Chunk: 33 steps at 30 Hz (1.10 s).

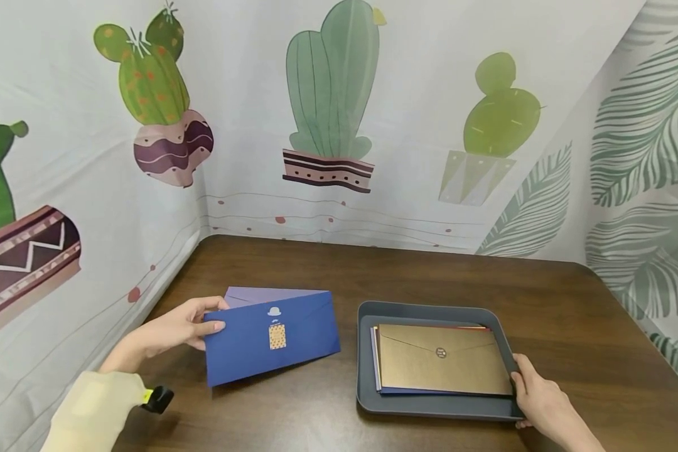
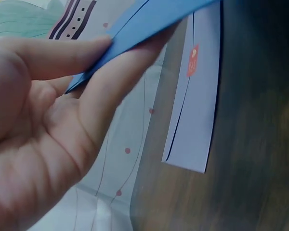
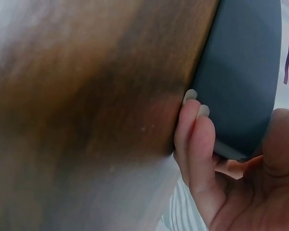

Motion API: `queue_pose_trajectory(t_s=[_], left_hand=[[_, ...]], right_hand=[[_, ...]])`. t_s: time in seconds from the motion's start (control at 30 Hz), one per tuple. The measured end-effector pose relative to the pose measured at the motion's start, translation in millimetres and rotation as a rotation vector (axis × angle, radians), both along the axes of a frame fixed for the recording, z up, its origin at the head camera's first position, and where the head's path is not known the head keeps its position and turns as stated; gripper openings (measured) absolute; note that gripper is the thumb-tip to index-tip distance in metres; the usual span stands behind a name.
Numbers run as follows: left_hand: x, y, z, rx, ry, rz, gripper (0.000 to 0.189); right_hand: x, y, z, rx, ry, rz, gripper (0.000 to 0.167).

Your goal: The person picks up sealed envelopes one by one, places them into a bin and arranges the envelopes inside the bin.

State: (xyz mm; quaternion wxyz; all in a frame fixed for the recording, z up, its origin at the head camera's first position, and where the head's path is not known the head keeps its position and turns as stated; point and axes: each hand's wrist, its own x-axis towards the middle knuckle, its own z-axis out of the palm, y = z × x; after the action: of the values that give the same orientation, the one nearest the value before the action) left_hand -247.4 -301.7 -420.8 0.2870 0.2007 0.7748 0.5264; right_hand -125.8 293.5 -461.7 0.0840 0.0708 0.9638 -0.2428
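Note:
Between thumb and fingers, my left hand (image 1: 183, 323) pinches the left end of a blue envelope (image 1: 305, 326), which has a pale hat print and a patterned sticker. The envelope is tilted, with a shadow beneath its lower edge. Partly hidden behind it, a lilac envelope (image 2: 195, 106) with a small red seal lies on the table. My right hand (image 1: 545, 398) grips the near right corner of a dark grey tray (image 1: 364, 364); in the right wrist view two fingertips press the tray's side (image 3: 236, 72). A gold envelope (image 1: 429, 364) with a round seal tops a stack inside the tray.
The brown wooden table (image 1: 294, 417) ends at a white cloth backdrop (image 1: 243, 125) printed with cacti and leaves. Edges of other envelopes show under the gold one. A black wrist device (image 1: 157, 399) sits by the left sleeve.

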Motion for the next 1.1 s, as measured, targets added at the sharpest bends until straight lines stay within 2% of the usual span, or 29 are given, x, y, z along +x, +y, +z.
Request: queue_pose_trajectory(t_s=[0.17,0.33,0.57,0.73,1.0,1.1], left_hand=[[-1.1,3.3,1.9,0.03,0.033,0.032,0.033],[-0.4,5.7,1.9,0.046,0.088,0.036,0.033],[-2.7,6.6,-2.0,0.104,0.114,-0.005,0.028],[-2.8,11.6,-0.5,0.134,0.138,-0.026,0.022],[-0.6,26.2,6.2,0.086,0.204,-0.021,0.023],[0.6,31.0,7.9,0.062,0.206,-0.014,0.026]], right_hand=[[0.2,-0.4,-0.2,-0.002,0.002,-0.003,0.032],[-0.3,-0.4,-0.1,-0.012,-0.003,0.0,0.033],[-1.1,0.4,-0.8,-0.002,0.007,0.003,0.033],[-0.9,0.5,-0.7,-0.009,0.009,0.004,0.033],[-0.9,-0.4,0.6,-0.002,0.002,0.0,0.034],[-0.8,-0.7,1.1,-0.005,-0.006,-0.002,0.033]])
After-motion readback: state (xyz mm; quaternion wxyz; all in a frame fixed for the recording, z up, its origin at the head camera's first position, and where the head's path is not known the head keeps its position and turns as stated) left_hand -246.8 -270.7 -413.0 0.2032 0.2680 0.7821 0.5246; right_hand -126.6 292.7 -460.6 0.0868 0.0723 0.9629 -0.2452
